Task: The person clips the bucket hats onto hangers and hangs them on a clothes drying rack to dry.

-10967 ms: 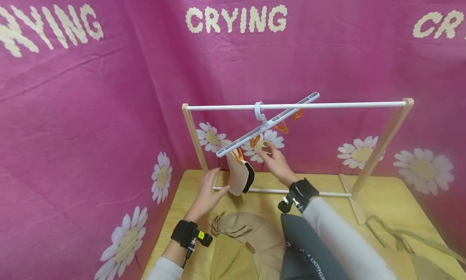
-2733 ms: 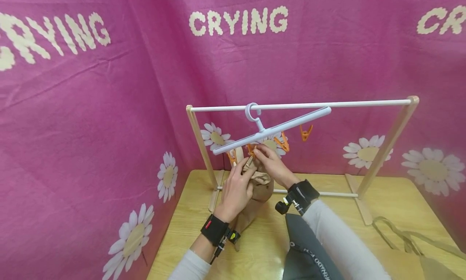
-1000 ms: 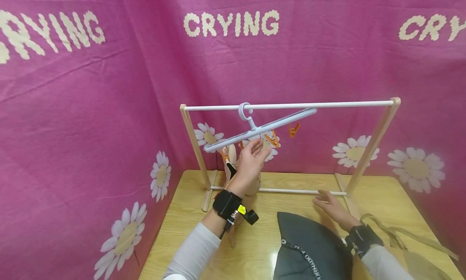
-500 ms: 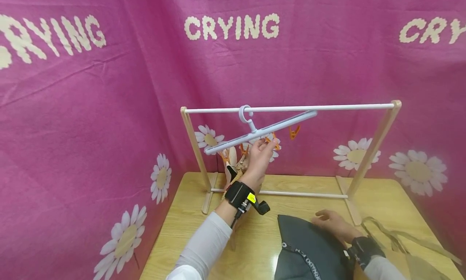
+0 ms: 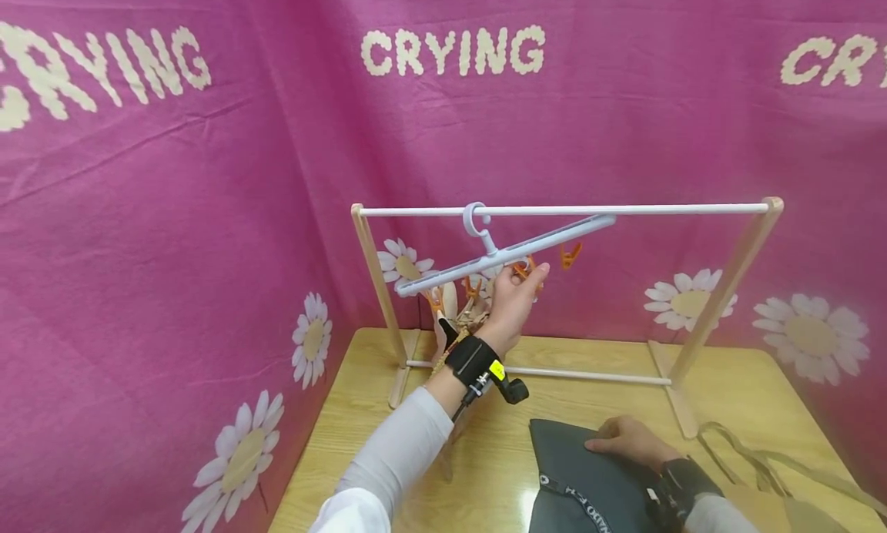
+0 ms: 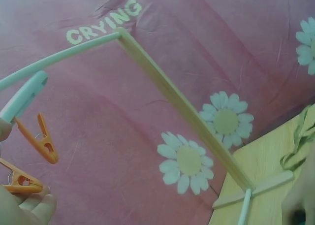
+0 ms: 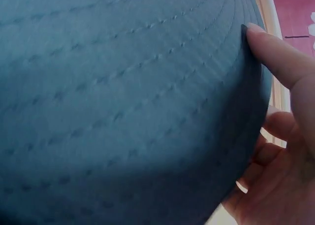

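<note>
My left hand point(image 5: 511, 306) reaches up under the pale blue hanger point(image 5: 443, 276) and grips an orange clip point(image 6: 22, 185), the third from the left. At the lower right, my right hand point(image 5: 634, 440) pinches the brim edge of a dark grey hat point(image 5: 575, 471), thumb on top and fingers underneath. Stitched rows on that brim point(image 7: 123, 87) fill the right wrist view. A pink and black fabric piece point(image 5: 446, 329) hangs from the leftmost clip point(image 5: 435, 300). Crumpled tan cloth point(image 5: 474, 315) hangs at the second clip point(image 5: 473, 287), partly hidden by my left arm.
The hanger tilts from the white rod point(image 5: 658, 209) of a wooden-legged rack point(image 5: 728, 286). Its rightmost orange clip point(image 5: 570, 256) holds nothing. A tan strapped cloth point(image 5: 769, 464) lies at the table's right. Pink flowered fabric point(image 5: 208, 232) walls the back and left.
The tan cloth went from the table up to the second clip. My left hand has since slid right to the third clip, while my right hand dropped to the grey hat and took its brim.
</note>
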`<state>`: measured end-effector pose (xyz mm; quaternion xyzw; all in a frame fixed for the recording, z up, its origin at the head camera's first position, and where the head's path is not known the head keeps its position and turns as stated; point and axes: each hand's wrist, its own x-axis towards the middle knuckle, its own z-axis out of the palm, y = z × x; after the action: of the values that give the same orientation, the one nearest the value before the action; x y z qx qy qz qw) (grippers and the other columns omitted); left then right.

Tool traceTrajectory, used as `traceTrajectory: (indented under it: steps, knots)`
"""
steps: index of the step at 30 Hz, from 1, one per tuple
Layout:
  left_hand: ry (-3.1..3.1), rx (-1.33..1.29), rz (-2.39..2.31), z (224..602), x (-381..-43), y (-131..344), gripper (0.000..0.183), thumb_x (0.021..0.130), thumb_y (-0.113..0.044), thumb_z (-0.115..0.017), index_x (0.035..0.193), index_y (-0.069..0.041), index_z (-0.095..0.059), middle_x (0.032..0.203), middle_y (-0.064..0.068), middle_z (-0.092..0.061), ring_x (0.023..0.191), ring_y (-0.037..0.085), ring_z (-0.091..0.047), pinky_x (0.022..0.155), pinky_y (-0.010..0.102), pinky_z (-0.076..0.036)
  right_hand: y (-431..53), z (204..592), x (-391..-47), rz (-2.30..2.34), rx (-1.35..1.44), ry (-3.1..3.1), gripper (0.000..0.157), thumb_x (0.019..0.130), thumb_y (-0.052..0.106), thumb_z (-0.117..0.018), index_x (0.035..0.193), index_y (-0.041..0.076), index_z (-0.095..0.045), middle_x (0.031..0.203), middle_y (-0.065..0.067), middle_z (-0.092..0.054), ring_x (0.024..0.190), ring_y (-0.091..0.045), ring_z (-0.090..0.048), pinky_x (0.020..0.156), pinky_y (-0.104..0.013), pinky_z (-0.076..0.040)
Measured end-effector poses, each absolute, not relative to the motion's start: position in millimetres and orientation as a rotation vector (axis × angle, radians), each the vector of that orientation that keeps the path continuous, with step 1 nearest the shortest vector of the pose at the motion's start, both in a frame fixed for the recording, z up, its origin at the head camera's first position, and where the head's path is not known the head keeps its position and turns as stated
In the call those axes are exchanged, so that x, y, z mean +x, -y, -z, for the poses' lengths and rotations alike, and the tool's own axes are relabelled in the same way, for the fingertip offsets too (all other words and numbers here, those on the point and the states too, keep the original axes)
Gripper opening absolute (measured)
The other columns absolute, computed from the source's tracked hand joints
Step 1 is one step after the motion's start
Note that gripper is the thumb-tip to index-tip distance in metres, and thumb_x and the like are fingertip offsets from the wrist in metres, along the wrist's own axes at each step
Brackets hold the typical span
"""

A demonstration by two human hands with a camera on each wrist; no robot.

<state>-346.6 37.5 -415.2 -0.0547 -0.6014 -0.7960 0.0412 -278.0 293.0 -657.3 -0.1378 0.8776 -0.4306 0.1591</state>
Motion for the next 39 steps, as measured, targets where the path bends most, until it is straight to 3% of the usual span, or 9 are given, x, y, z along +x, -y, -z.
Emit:
traceTrajectory:
  steps: [3, 8, 12, 15, 21, 27, 30, 35, 39]
  knots:
    - [1.777, -0.150, 2.504, 413.8, -348.9, -42.6, 0.026, 0.099, -0.022, -0.074, 0.114, -0.004, -0.062, 0.099, 0.006, -0.071, 0.096, 0.017, -0.068, 0.087, 0.028, -0.058, -292.7, 656.9, -277.2, 1.273, -0.463, -2.429, 0.027, 0.094, 0.026, -0.078, 0.084, 0.003, -0.068, 0.070, 0.004, -0.061, 0.060, -0.009, -0.057, 0.054, -0.026, -0.047]
    - [1.726, -0.110, 2.523, 412.5, -354.6, -48.0, 0.017, 0.099, -0.021, -0.075, 0.101, -0.008, -0.065, 0.107, 0.021, -0.073, 0.096, 0.022, -0.072, 0.091, 0.040, -0.061, -291.8, 653.7, -278.0, 1.345, -0.576, -2.336, 0.020, 0.101, 0.019, -0.069, 0.094, 0.000, -0.067, 0.079, 0.001, -0.064, 0.067, -0.006, -0.057, 0.060, -0.025, -0.048]
    - [1.759, -0.052, 2.477, 412.6, -356.8, -48.9, 0.021, 0.097, -0.024, -0.076, 0.087, -0.012, -0.063, 0.085, 0.012, -0.071, 0.078, 0.014, -0.068, 0.092, 0.050, -0.060, -291.7, 654.6, -277.1, 1.282, -0.657, -2.392, 0.015, 0.104, 0.019, -0.065, 0.102, 0.004, -0.067, 0.090, 0.001, -0.064, 0.080, -0.004, -0.056, 0.071, -0.025, -0.047]
    - [1.805, -0.025, 2.428, 411.9, -357.5, -48.5, 0.026, 0.097, -0.028, -0.077, 0.080, -0.012, -0.064, 0.072, 0.003, -0.064, 0.068, 0.011, -0.064, 0.091, 0.053, -0.059, -291.7, 655.1, -275.5, 1.259, -0.704, -2.432, 0.013, 0.105, 0.019, -0.063, 0.099, 0.007, -0.064, 0.089, 0.002, -0.061, 0.082, -0.004, -0.054, 0.071, -0.026, -0.045]
    - [1.874, -0.027, 2.414, 410.3, -358.9, -46.9, 0.033, 0.099, -0.031, -0.072, 0.077, -0.007, -0.067, 0.070, 0.004, -0.070, 0.069, 0.017, -0.071, 0.089, 0.057, -0.059, -288.8, 657.7, -272.0, 1.229, -0.798, -2.595, 0.017, 0.106, 0.020, -0.062, 0.089, 0.016, -0.062, 0.079, 0.011, -0.053, 0.073, 0.000, -0.048, 0.065, -0.024, -0.041]
    - [1.997, 0.020, 2.411, 410.3, -362.8, -43.9, 0.042, 0.102, -0.034, -0.065, 0.079, 0.002, -0.070, 0.081, 0.013, -0.078, 0.088, 0.036, -0.078, 0.083, 0.048, -0.062, -284.3, 664.6, -266.8, 1.216, -0.747, -2.795, 0.020, 0.106, 0.019, -0.062, 0.086, 0.022, -0.061, 0.076, 0.014, -0.051, 0.071, 0.001, -0.047, 0.064, -0.025, -0.039]
    - [2.032, 0.023, 2.398, 410.9, -364.9, -41.9, 0.042, 0.103, -0.034, -0.063, 0.082, 0.003, -0.070, 0.086, 0.016, -0.079, 0.092, 0.037, -0.077, 0.076, 0.041, -0.064, -283.9, 666.3, -265.2, 1.213, -0.713, -2.861, 0.020, 0.105, 0.018, -0.063, 0.086, 0.023, -0.061, 0.076, 0.015, -0.051, 0.072, 0.000, -0.047, 0.065, -0.025, -0.040]
    - [2.054, -0.018, 2.376, 412.1, -365.9, -39.1, 0.045, 0.104, -0.032, -0.062, 0.095, 0.012, -0.069, 0.093, 0.020, -0.079, 0.087, 0.031, -0.079, 0.077, 0.043, -0.063, -283.4, 662.5, -261.7, 1.222, -0.658, -2.921, 0.019, 0.105, 0.016, -0.064, 0.087, 0.023, -0.063, 0.076, 0.014, -0.053, 0.071, 0.000, -0.048, 0.064, -0.026, -0.042]
    - [2.069, -0.062, 2.346, 413.7, -364.9, -39.2, 0.045, 0.106, -0.030, -0.060, 0.100, 0.013, -0.068, 0.097, 0.024, -0.077, 0.091, 0.036, -0.078, 0.070, 0.037, -0.064, -282.7, 658.5, -257.2, 1.232, -0.530, -2.915, 0.019, 0.107, 0.018, -0.061, 0.088, 0.021, -0.063, 0.075, 0.011, -0.053, 0.069, -0.002, -0.048, 0.063, -0.026, -0.042]
